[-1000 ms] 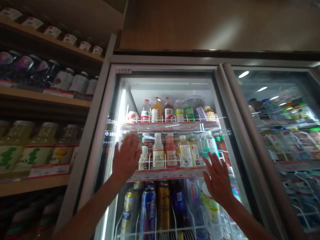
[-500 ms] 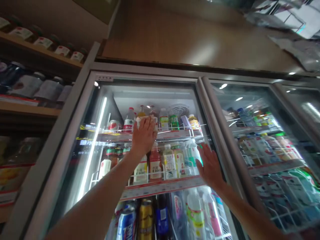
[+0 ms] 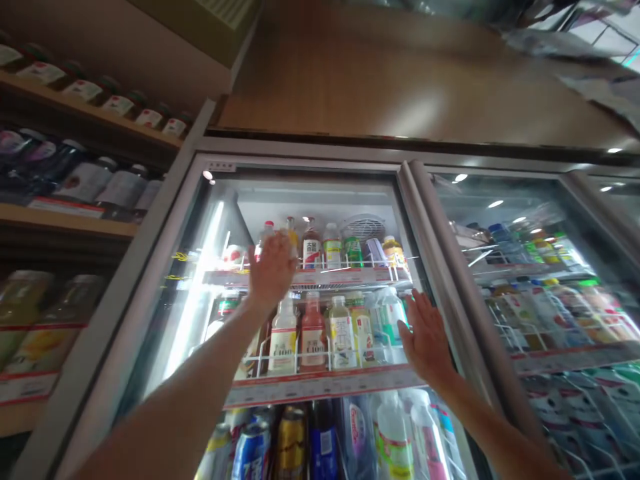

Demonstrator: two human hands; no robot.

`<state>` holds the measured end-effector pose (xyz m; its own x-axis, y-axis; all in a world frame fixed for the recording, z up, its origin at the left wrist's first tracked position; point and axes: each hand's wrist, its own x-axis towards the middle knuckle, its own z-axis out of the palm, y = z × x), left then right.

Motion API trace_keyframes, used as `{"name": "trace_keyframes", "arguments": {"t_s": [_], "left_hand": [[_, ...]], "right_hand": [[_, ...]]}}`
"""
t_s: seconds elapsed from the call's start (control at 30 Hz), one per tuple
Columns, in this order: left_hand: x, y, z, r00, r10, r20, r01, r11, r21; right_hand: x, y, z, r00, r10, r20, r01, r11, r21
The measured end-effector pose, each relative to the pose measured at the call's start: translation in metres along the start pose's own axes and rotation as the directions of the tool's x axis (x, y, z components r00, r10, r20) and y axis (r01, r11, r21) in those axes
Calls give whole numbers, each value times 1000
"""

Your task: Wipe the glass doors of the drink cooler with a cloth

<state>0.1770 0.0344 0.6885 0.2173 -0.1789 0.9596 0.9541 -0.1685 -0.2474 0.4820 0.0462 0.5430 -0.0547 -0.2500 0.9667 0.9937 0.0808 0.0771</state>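
My left hand [image 3: 273, 270] is pressed against the glass door [image 3: 320, 190] of a drinks fridge, in front of the upper shelf. Under its fingers is a pale crumpled cloth [image 3: 290, 239], mostly hidden by the hand. Lower and to the right, my right hand [image 3: 426, 337] lies flat on the same door near its right edge. Its fingers are spread and it holds nothing. Behind the glass stand bottles, among them a pink bottle [image 3: 313, 333] on the middle shelf, and a gold can [image 3: 291, 440] on the shelf below.
A metal door frame [image 3: 437, 260] separates this door from a second glass door [image 3: 530, 267] on the right. Open wooden shelves [image 3: 70, 217] with bottles and jars stand on the left. A wooden panel [image 3: 350, 80] runs above the fridge, with a green box [image 3: 220, 40] at upper left.
My left hand has slid left across the glass with the cloth, uncovering bottles on the upper shelf. My right hand stays on the door. The view has shifted slightly.
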Motion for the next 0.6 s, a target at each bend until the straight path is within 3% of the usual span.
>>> {"name": "trace_keyframes", "arguments": {"t_s": [0.07,0.1,0.17,0.23,0.3,0.37,0.43,0.5,0.53,0.6], "left_hand": [[-15,-58,-16,971,-228,-67,231,972,40],[-22,-76,-23,939,-325,-112,333,941,58],[-30,-83,-28,899,-404,-171,421,904,78],[-32,-51,-24,953,-270,-137,284,954,94],[-31,6,-12,1000,23,-19,-22,997,74],[-30,66,1,971,237,42,-239,970,42],[-31,103,10,935,348,68,-350,936,21],[-34,103,9,925,370,84,-372,928,14],[-37,87,5,933,348,89,-350,936,16],[-44,33,-8,965,247,86,-250,968,34]], "right_hand": [[12,-1,0,1000,-4,4,4,1000,-23],[22,-3,0,1000,0,11,0,1000,-30],[44,-9,4,998,36,43,-34,999,-38],[65,-17,10,993,87,81,-84,996,-43],[79,-25,16,989,114,97,-109,993,-54],[84,-31,20,990,106,92,-100,993,-64],[84,-33,21,992,88,86,-82,994,-70],[81,-32,20,993,76,92,-69,995,-77],[80,-31,19,992,78,94,-70,994,-84],[79,-30,18,991,93,101,-82,991,-106]]}}
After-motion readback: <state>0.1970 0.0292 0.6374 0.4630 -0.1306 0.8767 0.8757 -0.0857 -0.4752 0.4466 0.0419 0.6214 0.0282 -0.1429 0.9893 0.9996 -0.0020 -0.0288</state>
